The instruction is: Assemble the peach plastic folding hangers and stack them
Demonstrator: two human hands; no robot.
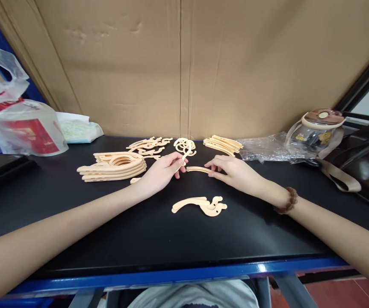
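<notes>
- Grey cloth [197, 295] over the lap, at the near edge of the black table [123, 244].
- Hook [187, 153], cream, slim, curved; upright in the left hand [160, 173], fingertips pinched on its lower end.
- Strip [198, 169], cream, shallow arc, on the table between the hands; right hand [237, 171] at its right end, thumb and forefinger slightly apart around it; whether they grip, cannot tell.
- Handling, as judged: hook and strip light, stiff, smooth enough to slide; thin necks the likeliest to snap. Best hold: strip by its long edges near mid-length, hook by its thicker lower end.
- Arm set [211, 209], a long arm overlapping a curved piece with holes; flat, nearer the lap than both hands; whether joined, cannot tell.
- Stack [107, 174] of cream looped frames, left of the left hand.
- Loose parts [150, 152], a jumble behind the stack.
- Hook pile [180, 145], behind the held hook.
- Strip pile [222, 144], behind the right hand; clear wrap [264, 147] just beside it.
- Jar [315, 137], brown-lidded, and dark bag [367, 158], far right.
- Packet [78, 129] and carrier bag [36, 132], far left.
- Cardboard [235, 64], upright at the rear.
</notes>
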